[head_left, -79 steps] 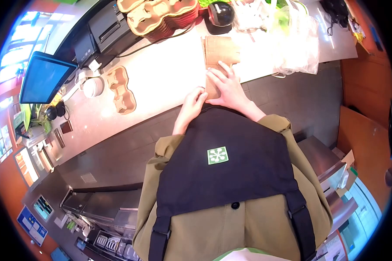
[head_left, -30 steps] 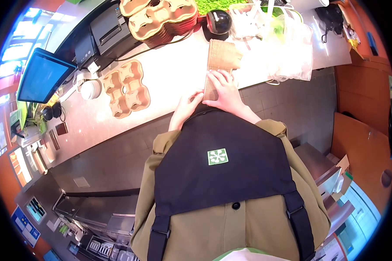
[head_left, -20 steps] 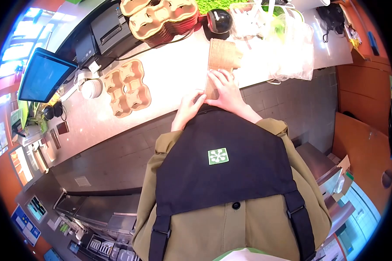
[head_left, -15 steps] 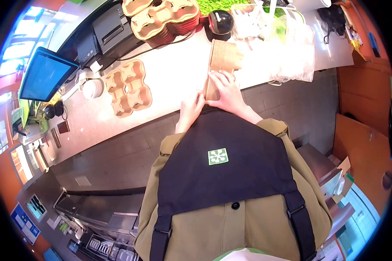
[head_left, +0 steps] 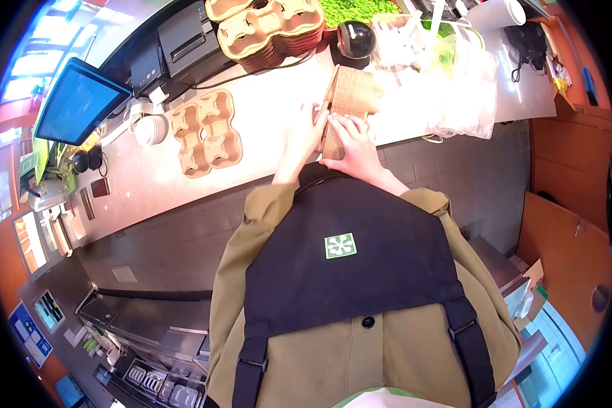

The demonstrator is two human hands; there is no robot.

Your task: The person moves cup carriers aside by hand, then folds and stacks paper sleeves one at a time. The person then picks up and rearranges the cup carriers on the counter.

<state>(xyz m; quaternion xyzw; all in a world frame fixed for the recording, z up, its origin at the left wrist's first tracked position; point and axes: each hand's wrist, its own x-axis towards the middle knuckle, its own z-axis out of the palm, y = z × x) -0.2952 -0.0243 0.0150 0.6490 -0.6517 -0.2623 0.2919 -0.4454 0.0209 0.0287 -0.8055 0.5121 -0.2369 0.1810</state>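
A stack of ribbed brown cardboard cup sleeves [head_left: 355, 94] lies on the counter in front of my chest. My right hand [head_left: 353, 143] grips its near part, fingers bent over the top and thumb at the lower edge. My left hand [head_left: 304, 130] is at the left side of the stack, its fingertips closed against the edge; the exact pinch is partly hidden. To the left, a moulded pulp cup carrier [head_left: 207, 134] rests flat on the counter.
Behind stand a pile of cup carriers [head_left: 272, 34], a black rounded device [head_left: 355, 39] and a printer [head_left: 187, 44]. A blue screen [head_left: 81, 102] and a white roll [head_left: 150, 129] are at left. Clear plastic bags [head_left: 466, 92] lie at right. The counter's front edge is close to my body.
My left hand has moved up along the left edge of the cup sleeves, from the near corner to about mid-length. My right hand keeps its grip. The view has shifted slightly.
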